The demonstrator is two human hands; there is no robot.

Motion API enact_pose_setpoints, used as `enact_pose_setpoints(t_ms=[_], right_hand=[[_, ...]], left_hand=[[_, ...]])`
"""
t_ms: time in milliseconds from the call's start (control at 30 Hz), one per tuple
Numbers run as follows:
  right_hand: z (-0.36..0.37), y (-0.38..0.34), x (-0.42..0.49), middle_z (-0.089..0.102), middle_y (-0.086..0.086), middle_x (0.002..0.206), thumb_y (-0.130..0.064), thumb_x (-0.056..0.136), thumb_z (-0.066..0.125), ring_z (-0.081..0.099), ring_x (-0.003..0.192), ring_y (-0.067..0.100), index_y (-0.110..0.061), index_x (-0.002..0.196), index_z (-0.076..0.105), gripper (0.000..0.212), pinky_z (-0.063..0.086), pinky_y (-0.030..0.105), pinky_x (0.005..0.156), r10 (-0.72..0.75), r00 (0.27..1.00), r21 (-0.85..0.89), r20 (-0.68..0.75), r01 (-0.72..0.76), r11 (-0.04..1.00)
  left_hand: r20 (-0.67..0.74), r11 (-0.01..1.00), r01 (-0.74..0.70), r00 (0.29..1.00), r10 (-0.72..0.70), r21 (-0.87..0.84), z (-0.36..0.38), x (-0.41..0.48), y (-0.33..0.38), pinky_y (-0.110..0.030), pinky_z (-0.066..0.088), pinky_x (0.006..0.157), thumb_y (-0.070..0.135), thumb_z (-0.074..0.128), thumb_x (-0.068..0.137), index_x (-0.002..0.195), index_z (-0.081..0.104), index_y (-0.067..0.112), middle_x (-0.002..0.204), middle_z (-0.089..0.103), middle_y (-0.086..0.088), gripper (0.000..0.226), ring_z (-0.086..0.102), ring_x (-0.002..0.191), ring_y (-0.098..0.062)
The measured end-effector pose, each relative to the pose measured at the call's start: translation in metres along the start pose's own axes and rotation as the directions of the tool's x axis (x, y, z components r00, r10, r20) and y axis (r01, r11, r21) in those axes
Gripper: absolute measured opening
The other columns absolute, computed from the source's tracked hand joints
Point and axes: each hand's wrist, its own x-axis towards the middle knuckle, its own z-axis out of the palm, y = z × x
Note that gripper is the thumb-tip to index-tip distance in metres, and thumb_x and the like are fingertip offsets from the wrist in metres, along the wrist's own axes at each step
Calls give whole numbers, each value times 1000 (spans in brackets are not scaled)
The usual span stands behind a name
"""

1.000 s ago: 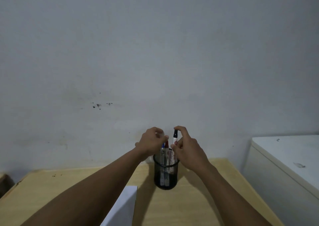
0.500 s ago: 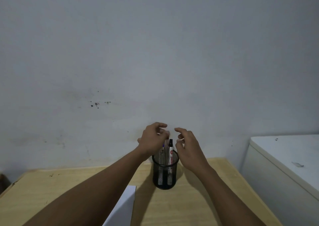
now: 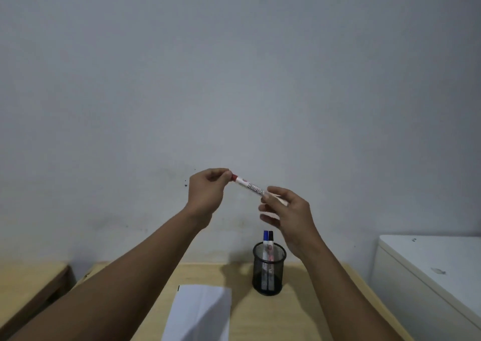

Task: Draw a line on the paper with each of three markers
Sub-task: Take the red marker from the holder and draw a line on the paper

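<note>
Red-capped white board marker (image 3: 249, 186) held up between both my hands

Left hand (image 3: 207, 192) pinches its red cap, right hand (image 3: 287, 211) grips the barrel, above the black mesh cup (image 3: 269, 273); white paper (image 3: 201, 312) lies left of the cup.

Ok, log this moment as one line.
phase: uncapping | left hand: on red cap | right hand: holds red marker barrel | cup: blue, black markers | paper: no line seen
</note>
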Motion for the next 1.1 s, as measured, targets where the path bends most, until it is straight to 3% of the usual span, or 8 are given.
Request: enact_pose_setpoints(t_ms=[67,133,333,500,700,867,967,1100], right_hand=[[20,-7,-13,74,7,83,-7,90,72,72,73,20,-4,110,71,20,63,36,73,59,998,277,-1,-56,959],[42,-9,-25,75,6,81,-8,90,72,72,71,19,-6,103,74,13,62,33,70,84,996,333,38,-92,939],[90,-8,-55,75,10,76,-1,90,70,71,69,19,-3,89,75,5,63,25,72,63,993,340,103,-95,935],[103,-2,-66,77,17,85,2,85,76,74,82,26,0,98,76,13,62,28,81,-20,984,234,175,-22,972],[110,20,-64,78,26,104,12,86,70,75,96,30,-4,101,78,23,61,34,91,-65,955,93,290,39,995],[105,56,-57,78,24,95,9,87,70,76,88,28,6,107,73,20,63,33,84,3,966,125,260,-37,991],[101,86,-52,78,24,92,11,86,70,77,83,28,5,102,71,18,63,30,78,57,973,121,225,-86,989],[96,123,-44,78,22,91,6,88,71,77,79,27,2,103,67,16,64,30,76,151,974,64,169,-164,984]], left_hand=[[1,998,67,998,-67,6,-19,-15,3,-23,45,68,17,69,91,97,76,14,96,74,-3,9,62,86,-17],[27,991,136,990,-136,5,-33,-31,6,-29,44,73,22,69,91,107,74,12,104,73,-4,19,64,93,-20],[3,914,372,926,-376,-165,-68,-59,19,-44,41,87,26,69,91,98,76,19,99,77,5,12,61,97,-13],[-112,904,389,905,-411,-175,-90,-60,21,-37,40,75,25,72,89,93,77,15,91,77,8,13,54,83,-13],[-143,905,396,897,-418,-157,-113,-50,-1,-40,39,81,24,71,90,80,75,15,80,75,9,14,53,81,-13],[-186,976,168,972,-140,142,-139,-39,-58,-42,47,93,22,71,88,78,76,25,78,77,11,11,68,93,-12],[-168,814,121,985,-29,568,-150,-37,-98,-40,33,87,37,68,86,89,68,37,68,71,24,4,62,89,-1],[-34,611,13,999,24,792,-163,-36,-150,-33,15,80,39,68,88,90,71,36,77,69,24,5,60,93,-2]])
